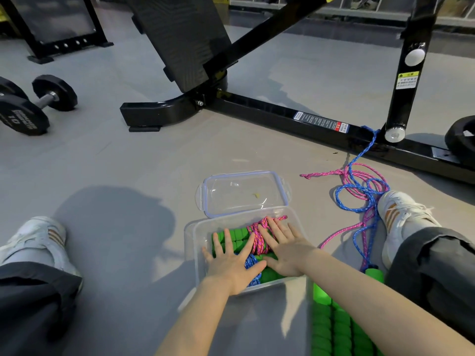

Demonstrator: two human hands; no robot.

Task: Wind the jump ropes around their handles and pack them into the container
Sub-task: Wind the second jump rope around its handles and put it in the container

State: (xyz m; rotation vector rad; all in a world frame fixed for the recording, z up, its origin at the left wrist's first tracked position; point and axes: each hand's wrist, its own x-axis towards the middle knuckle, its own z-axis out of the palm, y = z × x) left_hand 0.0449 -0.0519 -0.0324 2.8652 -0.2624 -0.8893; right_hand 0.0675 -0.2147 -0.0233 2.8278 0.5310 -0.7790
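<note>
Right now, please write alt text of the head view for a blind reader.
The left hand and right hand press flat on wound jump ropes in a clear container. Its lid lies behind it; loose ropes lie beside it.

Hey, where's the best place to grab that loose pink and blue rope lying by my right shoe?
Grip the green foam handle beside your right leg, from above: it is thick and exposed, the cords lead into it, and their far loops are tangled.

Wound ropes (254,228) lie in the container (191,242), its lid (244,194) just behind, loose ropes (359,191) to its right, dumbbells (43,98) far left
</note>
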